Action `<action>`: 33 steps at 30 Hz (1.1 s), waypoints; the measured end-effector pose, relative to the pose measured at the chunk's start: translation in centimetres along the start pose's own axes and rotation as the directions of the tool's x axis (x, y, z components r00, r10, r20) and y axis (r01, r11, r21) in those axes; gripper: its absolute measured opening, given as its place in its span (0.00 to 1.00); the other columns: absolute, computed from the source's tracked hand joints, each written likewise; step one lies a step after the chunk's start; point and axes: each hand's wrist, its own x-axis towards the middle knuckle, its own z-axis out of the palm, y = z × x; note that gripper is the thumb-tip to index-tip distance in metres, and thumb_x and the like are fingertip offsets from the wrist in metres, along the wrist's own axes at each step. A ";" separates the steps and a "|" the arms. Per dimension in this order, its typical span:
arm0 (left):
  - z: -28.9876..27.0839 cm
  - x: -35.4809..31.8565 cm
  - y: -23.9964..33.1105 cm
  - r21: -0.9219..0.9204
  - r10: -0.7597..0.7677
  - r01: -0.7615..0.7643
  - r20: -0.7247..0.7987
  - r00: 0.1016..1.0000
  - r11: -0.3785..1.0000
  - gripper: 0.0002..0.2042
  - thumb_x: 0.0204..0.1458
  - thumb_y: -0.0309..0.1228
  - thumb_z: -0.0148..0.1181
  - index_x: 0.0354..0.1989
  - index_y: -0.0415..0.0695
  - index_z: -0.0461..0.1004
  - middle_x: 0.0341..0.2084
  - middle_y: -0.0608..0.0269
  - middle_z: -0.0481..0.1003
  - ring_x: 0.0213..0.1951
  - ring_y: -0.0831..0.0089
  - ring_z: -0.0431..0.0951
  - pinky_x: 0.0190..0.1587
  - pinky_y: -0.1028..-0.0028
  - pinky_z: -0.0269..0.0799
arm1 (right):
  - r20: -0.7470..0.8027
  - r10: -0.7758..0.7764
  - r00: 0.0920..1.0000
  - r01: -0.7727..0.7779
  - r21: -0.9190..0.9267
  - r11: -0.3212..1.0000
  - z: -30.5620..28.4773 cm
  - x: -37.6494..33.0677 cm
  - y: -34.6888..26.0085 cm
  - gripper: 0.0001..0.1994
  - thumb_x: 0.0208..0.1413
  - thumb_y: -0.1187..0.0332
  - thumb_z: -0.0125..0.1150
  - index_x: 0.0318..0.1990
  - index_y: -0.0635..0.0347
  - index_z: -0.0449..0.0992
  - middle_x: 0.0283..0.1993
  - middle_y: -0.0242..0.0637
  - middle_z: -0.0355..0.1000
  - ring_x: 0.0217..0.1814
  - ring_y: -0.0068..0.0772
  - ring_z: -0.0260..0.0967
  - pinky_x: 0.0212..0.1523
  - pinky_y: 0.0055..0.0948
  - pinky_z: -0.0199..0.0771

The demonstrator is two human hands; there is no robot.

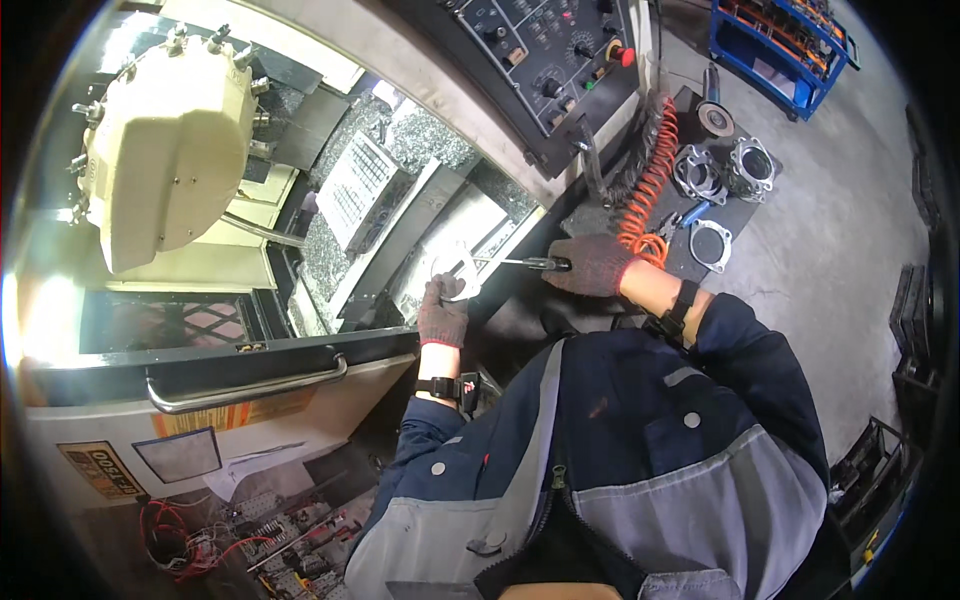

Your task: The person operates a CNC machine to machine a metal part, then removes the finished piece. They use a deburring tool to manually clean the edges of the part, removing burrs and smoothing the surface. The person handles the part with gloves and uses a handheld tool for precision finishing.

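Note:
My left hand (443,316), in a dark knitted glove, is closed on the lower edge of a shiny metal ring (470,289), washed out by glare. My right hand (590,266), gloved too, is closed round a thin-shafted hand tool (520,262). Its shaft points left, and its tip reaches the ring; whether it touches the metal I cannot tell. The tool's exact kind is not clear. Both hands are at the open front of a machine, whose chip-strewn bed (330,250) lies beyond the ring.
An orange coiled hose (655,175) hangs beside my right wrist. On the side table are an angle grinder (714,115), several metal flanges (711,246) and a blue-handled tool (694,213). A control panel (550,70) stands ahead; a door handle (250,388) is at left.

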 end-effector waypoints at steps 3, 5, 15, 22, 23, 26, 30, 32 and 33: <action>1.1 -0.1 1.0 0.355 0.118 -0.200 0.241 0.963 0.913 0.09 0.67 0.29 0.58 0.51 0.39 0.74 0.46 0.60 0.77 0.45 0.71 0.79 0.54 0.66 0.79 | -0.042 -0.041 0.998 0.044 0.078 0.996 -0.6 0.1 -0.4 0.24 0.58 0.44 0.61 0.47 0.57 0.79 0.47 0.51 0.80 0.51 0.55 0.78 0.51 0.49 0.76; 2.2 0.1 1.7 0.148 0.024 -0.064 0.256 0.966 0.987 0.07 0.67 0.31 0.58 0.46 0.41 0.76 0.43 0.63 0.78 0.40 0.75 0.79 0.53 0.65 0.79 | -0.057 -0.043 0.997 0.052 0.157 0.986 -0.9 0.3 -0.7 0.27 0.57 0.43 0.62 0.51 0.57 0.78 0.50 0.50 0.79 0.53 0.53 0.78 0.53 0.48 0.75; 10.2 -2.7 -0.8 0.358 -0.227 0.122 0.268 0.936 0.926 0.25 0.66 0.51 0.53 0.62 0.46 0.68 0.53 0.59 0.74 0.49 0.62 0.75 0.49 0.58 0.73 | -0.253 -0.106 0.962 0.197 0.369 0.908 -0.9 2.4 -4.2 0.27 0.55 0.46 0.62 0.54 0.57 0.77 0.49 0.48 0.79 0.53 0.51 0.77 0.53 0.45 0.76; 12.9 -5.0 -1.7 0.359 -0.358 0.280 0.172 0.918 0.890 0.48 0.53 0.78 0.42 0.64 0.46 0.70 0.57 0.55 0.76 0.63 0.50 0.71 0.64 0.40 0.65 | -0.257 -0.243 0.935 0.280 0.122 0.952 0.5 2.8 -5.1 0.18 0.54 0.55 0.61 0.47 0.56 0.78 0.44 0.46 0.79 0.46 0.54 0.79 0.45 0.48 0.79; 12.8 -5.1 -1.7 0.349 -0.385 0.303 0.196 0.902 0.887 0.47 0.55 0.76 0.44 0.65 0.44 0.70 0.55 0.54 0.77 0.62 0.51 0.73 0.64 0.44 0.67 | -0.280 -0.306 0.910 0.342 0.091 0.935 1.0 2.6 -5.3 0.17 0.54 0.56 0.61 0.45 0.56 0.78 0.43 0.49 0.79 0.44 0.56 0.79 0.44 0.49 0.79; 12.1 -5.0 -1.7 0.413 -0.459 0.320 0.299 0.837 0.853 0.47 0.57 0.72 0.46 0.67 0.38 0.66 0.57 0.48 0.76 0.63 0.50 0.72 0.66 0.47 0.66 | -0.254 -0.416 0.873 0.434 0.015 0.901 1.8 2.0 -5.7 0.15 0.54 0.58 0.62 0.43 0.57 0.78 0.42 0.51 0.79 0.40 0.58 0.80 0.40 0.49 0.80; 9.9 -4.8 -1.3 0.279 -0.412 0.315 0.436 0.800 0.907 0.46 0.57 0.70 0.51 0.67 0.36 0.64 0.62 0.43 0.71 0.63 0.49 0.70 0.64 0.47 0.68 | -0.299 -0.373 0.878 0.405 0.049 0.913 2.0 1.4 -5.2 0.17 0.54 0.54 0.63 0.45 0.55 0.79 0.40 0.51 0.79 0.41 0.58 0.80 0.43 0.51 0.79; 9.2 -4.1 0.1 0.067 -0.376 0.391 0.461 0.804 0.918 0.46 0.55 0.73 0.49 0.66 0.42 0.66 0.64 0.36 0.66 0.63 0.40 0.67 0.68 0.44 0.62 | -0.235 -0.299 0.925 0.333 0.123 0.935 1.6 1.4 -4.6 0.19 0.54 0.49 0.63 0.46 0.51 0.81 0.40 0.50 0.80 0.43 0.57 0.80 0.47 0.51 0.78; 8.9 -4.0 0.6 -0.001 -0.305 0.343 0.455 0.837 0.939 0.47 0.54 0.74 0.48 0.66 0.42 0.66 0.63 0.37 0.66 0.63 0.38 0.66 0.68 0.42 0.61 | -0.132 -0.192 0.973 0.200 0.055 0.978 1.4 1.5 -4.3 0.21 0.55 0.47 0.62 0.45 0.53 0.81 0.40 0.50 0.81 0.44 0.54 0.80 0.47 0.50 0.78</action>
